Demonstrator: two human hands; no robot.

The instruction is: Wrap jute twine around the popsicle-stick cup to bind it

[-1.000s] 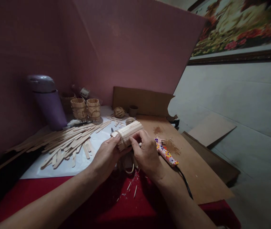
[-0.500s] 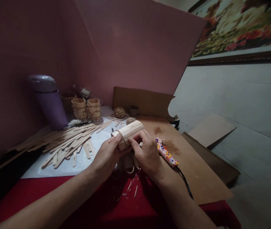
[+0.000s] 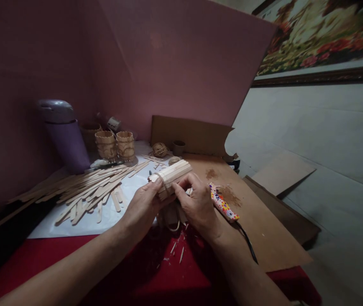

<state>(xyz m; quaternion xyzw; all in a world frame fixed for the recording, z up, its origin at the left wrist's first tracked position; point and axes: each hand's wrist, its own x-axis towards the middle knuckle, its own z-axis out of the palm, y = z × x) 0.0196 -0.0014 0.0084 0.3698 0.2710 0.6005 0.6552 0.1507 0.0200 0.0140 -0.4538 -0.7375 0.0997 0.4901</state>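
A cylinder of wooden craft sticks (image 3: 172, 173) is held above the table between both my hands. My left hand (image 3: 143, 207) is wrapped round its near end, where a loop of twine circles the sticks. My right hand (image 3: 197, 205) is closed on the cylinder's underside, fingers curled against the sticks. A spotted glue gun (image 3: 221, 203) with a black cord lies on the cardboard sheet (image 3: 264, 225) just right of my right hand. Small stick offcuts (image 3: 177, 250) lie on the red cloth below my hands.
Loose craft sticks (image 3: 85, 191) are spread on white paper at left. Two finished stick cups (image 3: 115, 144) and a purple flask (image 3: 63, 134) stand behind them. A twine ball (image 3: 159, 149) and a small pot (image 3: 178, 148) sit by an upright cardboard piece.
My hands and the stick cylinder have barely shifted; my right fingers have curled slightly differently against the sticks.
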